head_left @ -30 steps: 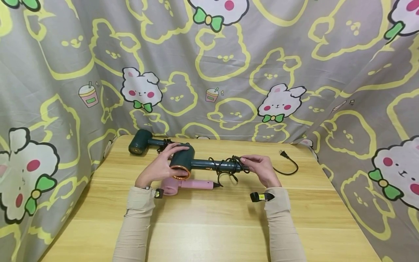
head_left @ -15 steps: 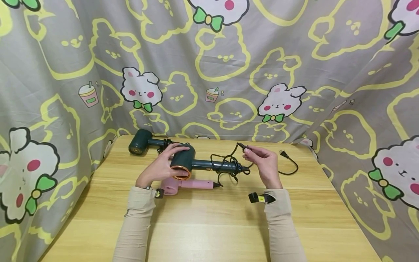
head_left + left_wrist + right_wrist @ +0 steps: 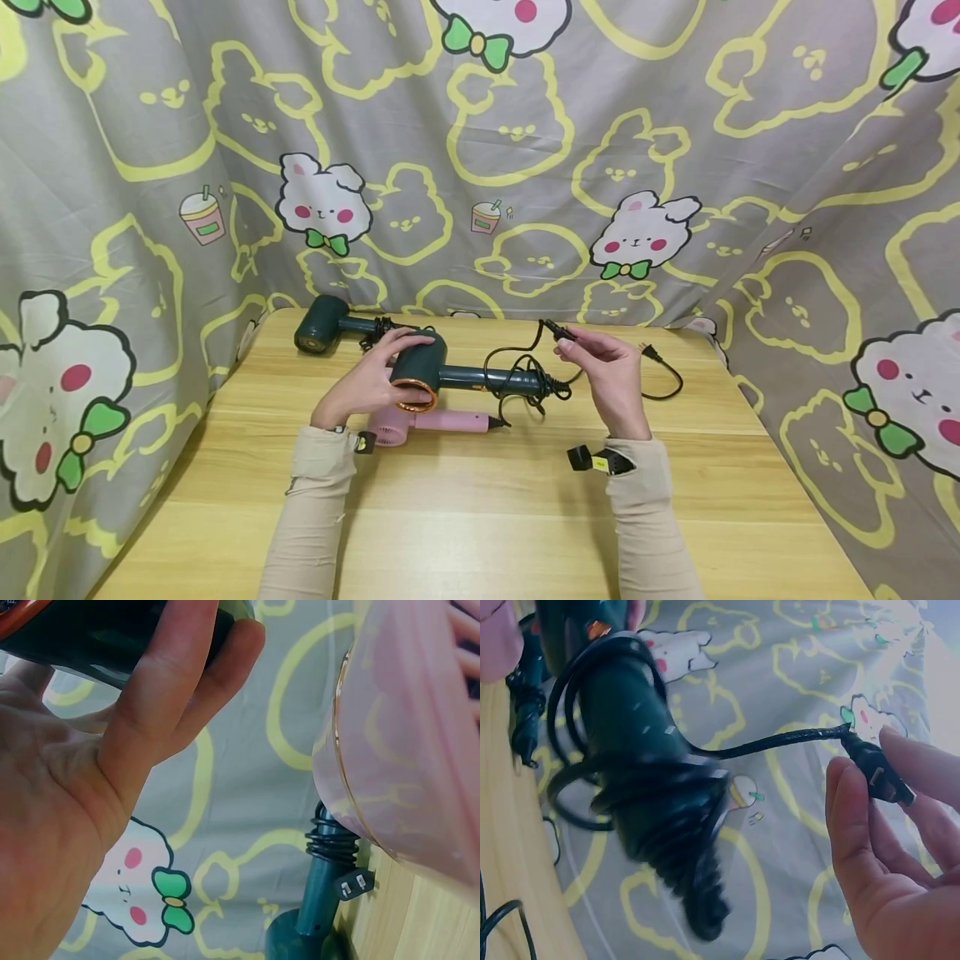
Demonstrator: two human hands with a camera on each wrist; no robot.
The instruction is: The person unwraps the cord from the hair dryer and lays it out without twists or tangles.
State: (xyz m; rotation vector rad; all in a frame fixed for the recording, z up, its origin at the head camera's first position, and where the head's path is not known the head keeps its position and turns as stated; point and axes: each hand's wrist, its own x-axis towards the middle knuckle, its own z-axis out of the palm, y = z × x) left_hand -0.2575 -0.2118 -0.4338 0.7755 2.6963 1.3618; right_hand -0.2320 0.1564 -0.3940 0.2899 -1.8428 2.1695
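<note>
My left hand (image 3: 363,379) grips the barrel of a dark green hair dryer (image 3: 420,367) with a copper-coloured rim. Its handle (image 3: 634,720) points right, with black cord (image 3: 525,371) looped loosely around it. My right hand (image 3: 611,375) pinches the black plug (image 3: 881,772) at the cord's end, off to the right of the handle. From the plug a stretch of cord runs back to the loops. In the left wrist view, the thumb and fingers of my left hand (image 3: 142,712) wrap the green barrel (image 3: 82,637).
Below the held dryer lies a pink hair dryer (image 3: 450,421) on the wooden table (image 3: 480,517). A second dark green dryer (image 3: 322,325), cord wound on its handle, lies at the back left. Another black plug (image 3: 651,353) with cord rests at the right. A patterned curtain (image 3: 420,192) surrounds the table.
My right hand has drawn the plug away from the handle, up and slightly right, and the cord loops have loosened. My left hand and the dryer have stayed in place.
</note>
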